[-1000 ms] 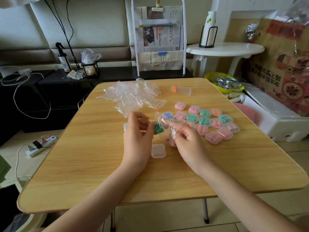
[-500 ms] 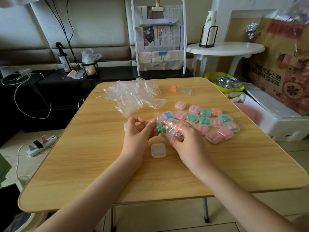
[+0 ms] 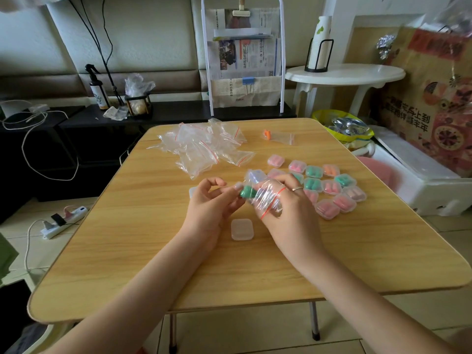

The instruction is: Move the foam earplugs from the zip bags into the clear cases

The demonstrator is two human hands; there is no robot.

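Above wooden table (image 3: 143, 251), right hand (image 3: 288, 213) grips zip bag (image 3: 265, 198); left hand (image 3: 212, 203) seemingly pinches green earplug (image 3: 247, 192).

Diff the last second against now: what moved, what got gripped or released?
The left hand shifted from holding the green earplugs clear of the zip bag to pinching them at the bag's mouth. The right hand turned and now grips the bag wrapped over its fingers. Nothing was let go. The empty case, filled cases and pile of empty bags stayed put.

Empty case (image 3: 242, 229) before filled cases (image 3: 332, 190)
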